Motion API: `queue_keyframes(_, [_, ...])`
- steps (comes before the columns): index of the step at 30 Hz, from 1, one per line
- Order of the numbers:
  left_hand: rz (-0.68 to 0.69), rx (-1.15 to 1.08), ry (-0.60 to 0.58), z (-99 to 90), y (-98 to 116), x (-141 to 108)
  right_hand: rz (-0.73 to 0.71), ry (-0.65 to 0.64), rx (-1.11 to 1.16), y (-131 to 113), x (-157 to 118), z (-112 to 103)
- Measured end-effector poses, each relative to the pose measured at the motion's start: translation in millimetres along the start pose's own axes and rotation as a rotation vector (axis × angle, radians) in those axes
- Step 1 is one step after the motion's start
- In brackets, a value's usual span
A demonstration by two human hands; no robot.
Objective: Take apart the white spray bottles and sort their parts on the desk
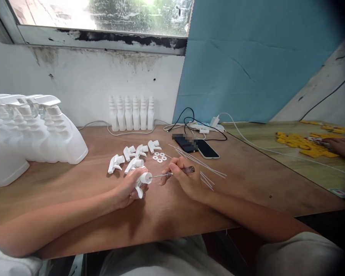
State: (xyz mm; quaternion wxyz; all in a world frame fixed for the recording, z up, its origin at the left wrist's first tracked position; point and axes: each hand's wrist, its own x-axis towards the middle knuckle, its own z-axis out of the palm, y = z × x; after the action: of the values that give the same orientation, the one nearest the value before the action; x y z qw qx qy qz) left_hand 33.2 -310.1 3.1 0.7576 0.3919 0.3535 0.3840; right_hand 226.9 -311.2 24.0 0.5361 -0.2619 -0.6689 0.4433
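Note:
My left hand [130,189] is closed around a white trigger spray head [145,178], its round collar facing right and its trigger pointing down. A screwdriver [167,174] with a clear handle is gripped in my right hand [181,177]; its tip meets the collar opening, though how far in it reaches I cannot tell. Behind my left hand lie several more white spray heads [115,164]. Small white ring washers [160,160] are grouped to their right. Several thin white tubes [209,166] lie beyond and beside my right hand.
Large white bottles [66,138] stand at the left, and smaller white bottles [136,115] line the wall. Phones [208,148] lie near a power strip [204,125] with cables. On the adjoining table, another person's hand [340,146] touches yellow pieces [296,140].

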Motion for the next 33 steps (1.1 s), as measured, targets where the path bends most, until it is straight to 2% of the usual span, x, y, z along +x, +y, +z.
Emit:
queue_keyframes(2, [0.006, 0.001, -0.011, -0.2, -0.4, 0.3, 0.025, 0.022, 0.013, 0.4, -0.3, 2.1])
queue_keyframes(7, [0.044, 0.007, -0.012, 2.7, -0.2, 0.3, 0.123, 0.181, 0.1, 0.0, -1.7, 9.0])
queue_keyframes(14, [0.041, -0.001, -0.002, 4.8, 0.5, -1.7, 0.048, 0.106, -0.061, -11.6, -6.2, 11.5])
queue_keyframes(19, [-0.03, -0.074, -0.017, 0.6, 1.3, -1.1, 0.111, 0.173, 0.167, -3.3, 1.8, 5.7])
queue_keyframes(27, [-0.042, -0.142, -0.089, -3.0, 3.5, 0.0, 0.082, 0.054, 0.137, -4.6, -3.0, 6.7])
queue_keyframes(33, [-0.091, -0.25, -0.201, -6.8, 4.4, 1.4, -0.159, -0.07, 0.032, -7.9, -5.8, 5.0])
